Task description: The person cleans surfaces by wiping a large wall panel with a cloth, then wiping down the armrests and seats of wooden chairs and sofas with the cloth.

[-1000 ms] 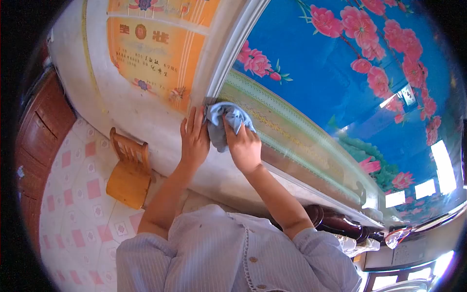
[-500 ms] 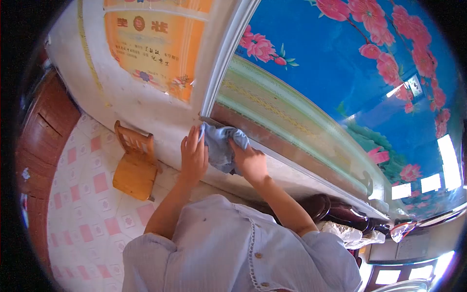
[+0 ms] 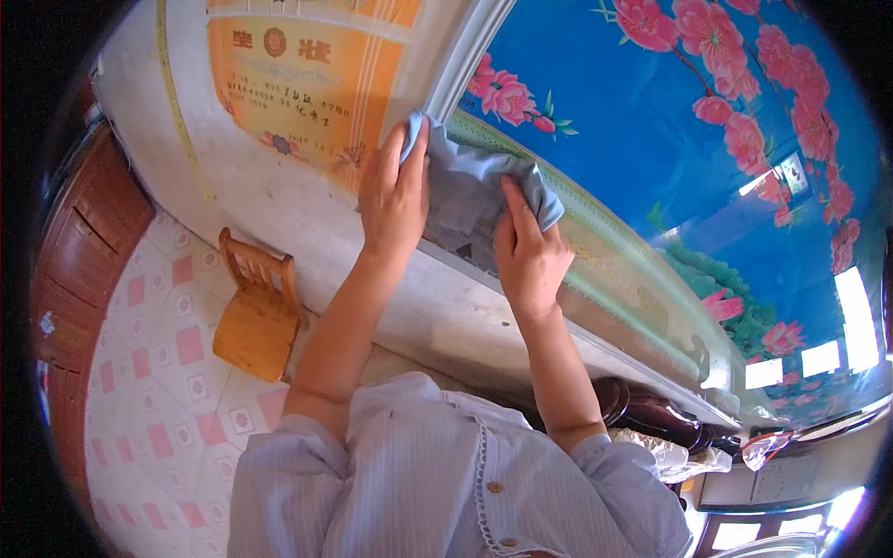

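Observation:
A blue-grey cloth (image 3: 470, 191) is stretched between my two hands, over the lower left corner of a large glossy framed picture (image 3: 595, 93) with pink blossoms on blue. My left hand (image 3: 395, 205) grips the cloth's left edge beside the picture's silver frame (image 3: 453, 70). On the other side, my right hand (image 3: 534, 260) holds the right end, fingers bent over the fabric, in front of the green and tan border. The cloth hides the frame's corner. Whether it presses on the glass everywhere, I cannot tell.
Orange certificates (image 3: 298, 102) hang on the pale wall left of the frame. A small wooden chair (image 3: 256, 325) stands below on the tiled floor (image 3: 172, 400). At far left is a reddish-brown wooden door (image 3: 88, 242); dark polished furniture (image 3: 651, 418) is at lower right.
Both hands have moved up with the cloth, from the frame's bottom edge onto the picture's lower corner. They are farther apart, and the cloth is spread wider.

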Tool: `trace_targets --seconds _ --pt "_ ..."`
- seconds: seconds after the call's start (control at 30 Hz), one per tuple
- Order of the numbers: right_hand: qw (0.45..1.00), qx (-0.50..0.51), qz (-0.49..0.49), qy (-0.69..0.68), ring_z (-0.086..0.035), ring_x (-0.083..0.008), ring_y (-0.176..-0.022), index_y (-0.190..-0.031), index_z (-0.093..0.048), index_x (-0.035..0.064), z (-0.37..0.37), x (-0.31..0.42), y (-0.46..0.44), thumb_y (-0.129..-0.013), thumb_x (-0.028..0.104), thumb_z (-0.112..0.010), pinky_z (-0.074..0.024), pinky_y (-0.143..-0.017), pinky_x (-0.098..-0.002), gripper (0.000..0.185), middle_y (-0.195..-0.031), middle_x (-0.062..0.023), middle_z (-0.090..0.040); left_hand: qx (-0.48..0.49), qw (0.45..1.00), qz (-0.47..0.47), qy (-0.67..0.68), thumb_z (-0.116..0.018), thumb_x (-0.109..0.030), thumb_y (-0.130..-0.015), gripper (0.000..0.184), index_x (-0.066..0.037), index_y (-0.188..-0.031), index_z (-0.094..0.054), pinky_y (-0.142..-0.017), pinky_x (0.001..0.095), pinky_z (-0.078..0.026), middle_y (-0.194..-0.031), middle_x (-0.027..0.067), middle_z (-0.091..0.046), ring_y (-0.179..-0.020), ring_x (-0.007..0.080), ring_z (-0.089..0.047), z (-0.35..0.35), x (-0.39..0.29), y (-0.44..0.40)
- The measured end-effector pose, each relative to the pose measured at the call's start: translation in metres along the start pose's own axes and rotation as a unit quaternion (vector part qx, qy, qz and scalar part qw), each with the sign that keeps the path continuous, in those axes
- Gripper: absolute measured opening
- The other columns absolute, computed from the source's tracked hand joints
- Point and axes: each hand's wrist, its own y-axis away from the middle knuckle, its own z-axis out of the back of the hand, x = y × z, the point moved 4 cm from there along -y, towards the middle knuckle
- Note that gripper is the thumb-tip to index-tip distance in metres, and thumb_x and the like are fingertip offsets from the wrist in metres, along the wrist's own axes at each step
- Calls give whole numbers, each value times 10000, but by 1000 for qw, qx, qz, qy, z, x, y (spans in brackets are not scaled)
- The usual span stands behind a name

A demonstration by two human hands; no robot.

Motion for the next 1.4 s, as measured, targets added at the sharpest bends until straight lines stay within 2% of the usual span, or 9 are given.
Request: trace_targets --seconds 0.03,0.2,0.4,0.47,0.7,0.77,1.1,1.27,1.4 --pt "1000 -14 12 -5 -646 -288 -667 -1183 -668 183 -1 1 2 -757 37 -643 -529 -585 -371 451 -957 -136 -665 -10 999 -24 -42 -602 14 -816 526 -66 -1331 -537 -861 402 -468 -1267 91 -514 -985 289 -571 -1 3 4" --pt "1000 21 2 -5 -641 -289 -637 -1171 -674 188 -9 1 16 -797 24 -633 -515 -536 -364 411 -940 -145 -668 9 998 -45 -45 -596 59 -776 536 -91 -1291 -588 -779 375 -494 -1198 71 -519 -898 277 -569 1 7 18" --pt "999 -11 22 -21 -660 -299 -695 -1178 -671 178 -12 3 9 -798 21 -633 -526 -560 -369 412 -976 -149 -670 -15 995 -90 -51 -606 42 -766 529 -97 -1276 -604 -737 362 -499 -1174 48 -528 -841 247 -565 -1 10 -4" --pt "1000 0 10 -26 -656 -307 -714 -1232 -633 173 -11 5 7 -734 23 -636 -545 -631 -392 519 -1016 -157 -664 -34 993 -105 -52 -612 29 -769 523 -108 -1274 -610 -723 355 -500 -1154 34 -546 -819 238 -572 0 9 -14" --pt "1000 3 8 -20 -658 -309 -716 -1188 -668 174 -12 6 6 -798 17 -643 -531 -588 -378 421 -973 -158 -668 -62 993 -99 -30 -613 43 -761 481 -113 -1214 -657 -720 348 -503 -1108 38 -566 -828 236 -577 -1 12 -8" --pt "999 -1 8 -34 -656 -303 -706 -1180 -673 178 -14 5 10 -784 15 -651 -532 -591 -376 429 -957 -150 -669 -16 998 -61 -27 -604 50 -790 464 -112 -1221 -657 -811 375 -494 -1059 96 -605 -927 282 -607 -1 16 1" --pt "995 85 43 38 -623 -220 -651 -1222 -644 198 -44 -5 61 -754 57 -636 -525 -578 -343 488 -859 -72 -601 106 993 16 -40 -605 47 -801 443 -73 -1226 -640 -820 371 -501 -1102 113 -597 -980 295 -598 -6 38 85" --pt "991 100 72 44 -610 -206 -608 -1146 -687 228 -50 -14 94 -743 45 -643 -506 -521 -330 445 -763 -54 -595 174 981 87 -28 -634 -68 -825 541 -63 -1352 -512 -926 413 -456 -1231 172 -526 -1114 341 -526 -16 40 137" --pt "991 101 68 52 -607 -211 -626 -1143 -688 225 -40 -23 101 -727 74 -646 -501 -544 -337 445 -777 -49 -601 170 981 48 -78 -674 -116 -793 598 -9 -1351 -487 -949 449 -404 -1220 172 -492 -1102 348 -484 -18 12 147"
